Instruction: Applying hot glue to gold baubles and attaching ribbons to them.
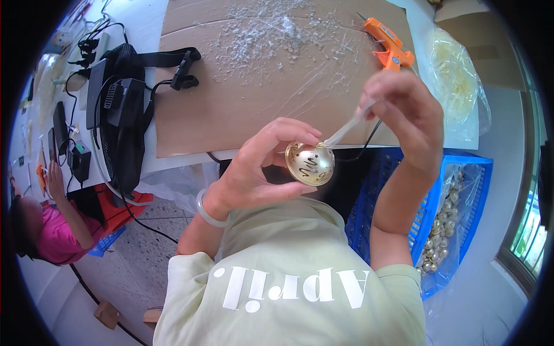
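Observation:
My left hand (249, 167) is closed round a shiny gold bauble (307, 165) with dark printed marks, its thumb beneath and its fingers near the top. A whitish translucent ribbon (346, 128) runs from the bauble's top up to the right. The ribbon's far end is pinched between the thumb and fingers of my right hand (407, 109), above and to the right of the bauble. Just beyond that hand, an orange glue gun (386, 41) lies on the cardboard sheet (202, 109).
Whitish flakes (283, 34) are scattered over the cardboard. A black bag with straps (121, 104) lies at the left. To the right stand a blue crate (482, 184) of small gold baubles (438, 236) and a clear plastic bag (459, 81). Another person (63, 233) sits far left.

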A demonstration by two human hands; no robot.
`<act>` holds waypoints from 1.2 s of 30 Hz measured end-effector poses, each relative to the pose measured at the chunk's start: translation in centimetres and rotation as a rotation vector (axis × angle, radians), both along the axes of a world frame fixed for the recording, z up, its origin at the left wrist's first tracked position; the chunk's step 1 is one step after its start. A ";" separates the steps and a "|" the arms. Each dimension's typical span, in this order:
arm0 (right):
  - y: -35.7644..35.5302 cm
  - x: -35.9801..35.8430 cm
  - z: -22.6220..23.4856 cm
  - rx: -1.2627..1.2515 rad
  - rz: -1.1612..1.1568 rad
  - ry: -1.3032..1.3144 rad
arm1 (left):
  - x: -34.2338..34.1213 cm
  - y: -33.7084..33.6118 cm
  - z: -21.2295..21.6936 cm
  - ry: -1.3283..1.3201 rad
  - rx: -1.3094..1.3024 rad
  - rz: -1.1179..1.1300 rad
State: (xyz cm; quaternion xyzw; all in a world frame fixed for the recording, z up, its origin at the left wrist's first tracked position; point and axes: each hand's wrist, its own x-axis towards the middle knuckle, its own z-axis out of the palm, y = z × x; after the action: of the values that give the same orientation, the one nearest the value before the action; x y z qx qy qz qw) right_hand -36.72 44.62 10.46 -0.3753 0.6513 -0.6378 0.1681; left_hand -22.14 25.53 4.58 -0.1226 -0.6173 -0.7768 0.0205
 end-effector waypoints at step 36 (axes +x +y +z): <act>3.8 -3.7 -5.1 -0.095 -0.697 -0.223 | -0.2 -0.7 -0.3 0.031 0.120 0.261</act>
State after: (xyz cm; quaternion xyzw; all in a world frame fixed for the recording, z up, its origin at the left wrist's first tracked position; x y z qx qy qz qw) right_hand -40.44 48.43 5.33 -0.0665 0.6876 -0.7230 -0.0070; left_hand -22.36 24.87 4.24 -0.0519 -0.5799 -0.8012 0.1381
